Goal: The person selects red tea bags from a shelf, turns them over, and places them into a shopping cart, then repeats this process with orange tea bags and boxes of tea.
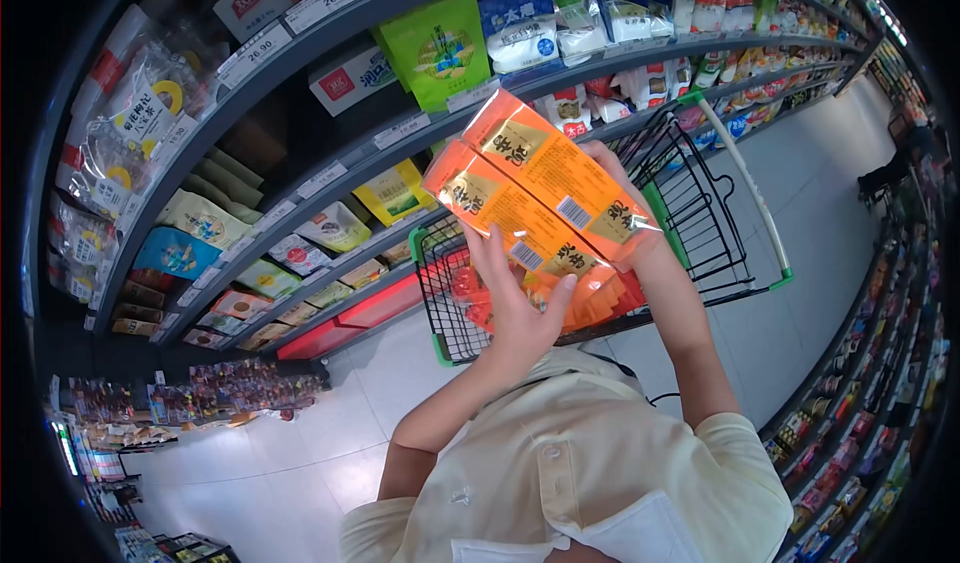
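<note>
Orange packs [540,198] above cart rim [440,228]

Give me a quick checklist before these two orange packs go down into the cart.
1. Left hand grips the nearer orange pack: ok.
2. Right hand supports the farther orange pack: ok, though mostly hidden behind it.
3. Packs held side by side, touching: ok.
4. Shopping cart directly beneath the packs: ok.
5. Free room in the cart: cannot tell, orange items already lie inside.
6. Pack seals intact: cannot tell.
</note>
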Tool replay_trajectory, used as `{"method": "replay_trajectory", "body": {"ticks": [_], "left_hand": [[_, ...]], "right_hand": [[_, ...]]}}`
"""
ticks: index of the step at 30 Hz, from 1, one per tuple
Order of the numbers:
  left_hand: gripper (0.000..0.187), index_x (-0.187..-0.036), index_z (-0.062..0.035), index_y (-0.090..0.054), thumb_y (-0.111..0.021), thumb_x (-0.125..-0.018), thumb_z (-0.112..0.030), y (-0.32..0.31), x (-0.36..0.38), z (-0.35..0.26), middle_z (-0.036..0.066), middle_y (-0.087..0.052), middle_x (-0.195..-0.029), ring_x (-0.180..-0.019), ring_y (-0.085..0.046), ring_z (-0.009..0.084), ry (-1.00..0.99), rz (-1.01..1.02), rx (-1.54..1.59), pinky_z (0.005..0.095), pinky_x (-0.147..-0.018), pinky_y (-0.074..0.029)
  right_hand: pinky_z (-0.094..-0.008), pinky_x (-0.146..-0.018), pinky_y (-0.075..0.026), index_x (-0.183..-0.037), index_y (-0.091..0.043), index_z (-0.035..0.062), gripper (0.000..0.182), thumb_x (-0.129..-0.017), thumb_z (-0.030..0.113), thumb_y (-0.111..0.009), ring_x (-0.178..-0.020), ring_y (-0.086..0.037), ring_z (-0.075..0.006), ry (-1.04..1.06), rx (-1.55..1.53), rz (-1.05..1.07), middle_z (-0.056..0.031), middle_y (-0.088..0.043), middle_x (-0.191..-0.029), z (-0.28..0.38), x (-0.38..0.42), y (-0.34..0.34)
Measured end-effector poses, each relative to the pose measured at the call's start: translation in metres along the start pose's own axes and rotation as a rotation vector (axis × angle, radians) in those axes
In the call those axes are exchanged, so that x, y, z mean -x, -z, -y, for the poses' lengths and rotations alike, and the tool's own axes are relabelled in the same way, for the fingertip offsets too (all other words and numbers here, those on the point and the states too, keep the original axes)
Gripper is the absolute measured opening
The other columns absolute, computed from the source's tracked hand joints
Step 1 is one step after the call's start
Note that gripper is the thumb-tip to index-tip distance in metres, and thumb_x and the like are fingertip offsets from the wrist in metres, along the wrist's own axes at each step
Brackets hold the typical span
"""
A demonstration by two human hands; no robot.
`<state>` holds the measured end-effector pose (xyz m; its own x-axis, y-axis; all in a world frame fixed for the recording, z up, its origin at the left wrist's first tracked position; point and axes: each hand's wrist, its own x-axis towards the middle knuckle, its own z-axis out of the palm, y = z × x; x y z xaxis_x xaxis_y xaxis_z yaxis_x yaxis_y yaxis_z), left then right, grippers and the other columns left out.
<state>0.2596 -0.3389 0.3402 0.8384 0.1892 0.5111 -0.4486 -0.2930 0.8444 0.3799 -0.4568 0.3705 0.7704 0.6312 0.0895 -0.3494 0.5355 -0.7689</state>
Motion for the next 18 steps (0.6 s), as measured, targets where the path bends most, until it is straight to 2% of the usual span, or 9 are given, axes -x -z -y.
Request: {"method": "replay_trajectory", "body": {"ticks": [9,12,16,18], "left_hand": [[0.085,-0.135,-0.0032,0.000,-0.061,-0.076,-0.004,0.008,0.001,0.007,0.023,0.016,-0.137,-0.130,-0.008,0.0346,-0.023,0.019,0.003,0.0413,-0.096,-0.036],[0.085,-0.135,-0.0030,0.000,-0.061,-0.076,-0.004,0.012,0.002,0.008,0.022,0.016,-0.138,-0.130,-0.009,0.0346,-0.001,0.033,-0.021,0.0411,-0.096,-0.036],[0.084,-0.135,-0.0023,-0.001,-0.060,-0.076,-0.004,0.018,-0.001,0.020,0.021,0.010,-0.138,-0.129,-0.013,0.0326,0.056,0.039,0.034,0.0409,-0.097,-0.035],[0.082,-0.135,-0.0014,-0.001,-0.060,-0.077,-0.004,0.025,-0.005,0.033,0.020,0.005,-0.139,-0.129,-0.015,0.0312,0.144,0.026,0.115,0.0406,-0.097,-0.035]], "right_hand": [[-0.0272,-0.081,-0.047,-0.107,-0.042,0.0106,0.022,-0.088,0.021,-0.047,-0.100,-0.052,-0.0131,0.003,0.000,-0.009,-0.0032,-0.051,-0.106,-0.012,-0.005,0.007],[-0.0278,-0.081,-0.047,-0.106,-0.043,0.0090,0.023,-0.088,0.022,-0.046,-0.098,-0.053,-0.0142,-0.015,-0.037,-0.108,-0.0040,-0.053,-0.103,-0.011,-0.005,-0.001],[-0.0290,-0.081,-0.047,-0.106,-0.049,0.0059,0.028,-0.087,0.026,-0.045,-0.091,-0.057,-0.0172,-0.254,-0.247,-0.115,-0.0069,-0.058,-0.099,-0.019,-0.023,0.030],[-0.0304,-0.079,-0.047,-0.108,-0.050,0.0018,0.035,-0.083,0.025,-0.047,-0.087,-0.059,-0.0197,-0.278,-0.255,-0.202,-0.0106,-0.059,-0.100,-0.035,-0.030,0.056]]}}
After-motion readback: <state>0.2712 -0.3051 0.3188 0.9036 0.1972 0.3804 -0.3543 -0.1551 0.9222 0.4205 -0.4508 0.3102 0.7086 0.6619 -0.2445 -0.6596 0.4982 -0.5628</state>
